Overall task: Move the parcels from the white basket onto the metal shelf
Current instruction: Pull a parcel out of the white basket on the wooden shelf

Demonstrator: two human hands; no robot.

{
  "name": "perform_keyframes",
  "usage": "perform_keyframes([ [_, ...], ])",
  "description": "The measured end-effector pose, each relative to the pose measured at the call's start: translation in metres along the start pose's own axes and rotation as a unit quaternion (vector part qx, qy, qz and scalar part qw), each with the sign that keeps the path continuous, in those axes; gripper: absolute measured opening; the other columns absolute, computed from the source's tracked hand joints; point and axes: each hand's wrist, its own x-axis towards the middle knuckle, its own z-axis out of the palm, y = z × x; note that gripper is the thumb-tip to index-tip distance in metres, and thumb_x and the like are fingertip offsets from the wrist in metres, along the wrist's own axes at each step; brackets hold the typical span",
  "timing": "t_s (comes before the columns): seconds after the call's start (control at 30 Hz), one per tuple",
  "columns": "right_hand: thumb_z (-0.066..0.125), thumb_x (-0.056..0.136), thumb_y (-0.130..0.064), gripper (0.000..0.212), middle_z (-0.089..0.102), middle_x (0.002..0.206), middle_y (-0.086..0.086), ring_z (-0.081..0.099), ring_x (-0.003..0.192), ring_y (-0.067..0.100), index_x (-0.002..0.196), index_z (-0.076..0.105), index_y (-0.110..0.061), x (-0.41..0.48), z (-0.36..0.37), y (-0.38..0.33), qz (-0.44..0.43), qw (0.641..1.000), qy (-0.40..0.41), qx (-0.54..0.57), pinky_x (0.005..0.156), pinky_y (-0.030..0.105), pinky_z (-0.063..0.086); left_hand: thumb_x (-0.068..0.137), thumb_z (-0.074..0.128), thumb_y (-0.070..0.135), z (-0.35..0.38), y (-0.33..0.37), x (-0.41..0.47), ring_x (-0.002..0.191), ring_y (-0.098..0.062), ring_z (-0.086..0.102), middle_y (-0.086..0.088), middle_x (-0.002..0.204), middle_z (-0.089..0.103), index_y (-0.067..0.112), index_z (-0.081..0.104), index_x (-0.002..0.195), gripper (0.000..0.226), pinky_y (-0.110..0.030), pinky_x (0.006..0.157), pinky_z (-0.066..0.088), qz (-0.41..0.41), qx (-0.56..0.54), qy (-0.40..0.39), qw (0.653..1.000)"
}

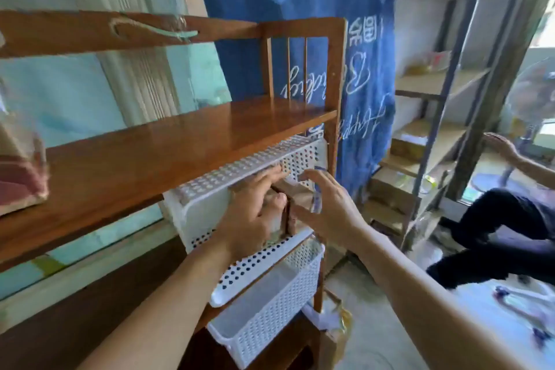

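A white perforated basket (258, 159) sits on a lower level of a wooden rack, under its middle shelf. Brown parcels (295, 194) lie inside it, mostly hidden by my hands. My left hand (255, 213) reaches into the basket, fingers curled over a brown parcel. My right hand (327, 207) hovers at the basket's right end, fingers spread, touching or nearly touching the parcels. The metal shelf (435, 135) stands to the right, with several cardboard parcels on its lower tiers.
A second white basket (270, 303) sits below the first. The wooden rack (180, 141) fills the left. A blue banner (345, 54) hangs behind. Another person (504, 219) in dark trousers crouches at the right, beside a fan (531, 99).
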Motion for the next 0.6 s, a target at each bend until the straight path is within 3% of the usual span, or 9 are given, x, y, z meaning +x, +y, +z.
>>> perform_keyframes([
  [0.13,0.075,0.083,-0.024,0.05,0.058,0.133,0.005,0.058,0.123,0.027,0.13,0.059,-0.018,0.027,0.029,0.034,0.054,0.997,-0.057,-0.027,0.099,0.038,0.047,0.106,0.051,0.026,0.022,-0.033,0.039,0.156,-0.016,0.032,-0.004,0.169,0.037,0.013,0.048,0.155,0.051,-0.019,0.115,0.018,-0.086,0.074,-0.03,0.993],
  [0.33,0.071,0.076,-0.03,0.057,0.052,0.133,0.006,0.047,0.122,0.034,0.129,0.054,-0.023,0.053,0.057,0.058,0.096,0.989,-0.069,-0.093,0.098,0.042,0.046,0.105,0.056,0.022,0.043,-0.059,0.058,0.156,-0.023,0.034,-0.006,0.166,0.042,0.011,0.047,0.156,0.052,-0.022,0.119,0.018,-0.14,0.13,-0.057,0.98],
  [0.47,0.07,0.079,-0.033,0.057,0.056,0.136,0.007,0.045,0.122,0.032,0.133,0.054,-0.026,0.062,0.068,0.068,0.116,0.983,-0.046,-0.138,0.097,0.043,0.047,0.102,0.057,0.018,0.044,-0.062,0.055,0.136,-0.022,0.057,-0.005,0.149,0.059,0.01,0.058,0.147,0.046,-0.034,0.116,0.045,-0.16,0.124,-0.052,0.978],
  [0.6,0.07,0.079,-0.033,0.056,0.054,0.127,0.01,0.045,0.117,0.033,0.13,0.051,-0.028,0.057,0.068,0.062,0.142,0.977,-0.02,-0.157,0.091,0.041,0.044,0.102,0.058,0.015,0.039,-0.062,0.049,0.136,-0.02,0.056,-0.004,0.151,0.056,0.01,0.059,0.145,0.044,-0.028,0.116,0.043,-0.152,0.126,-0.066,0.978],
])
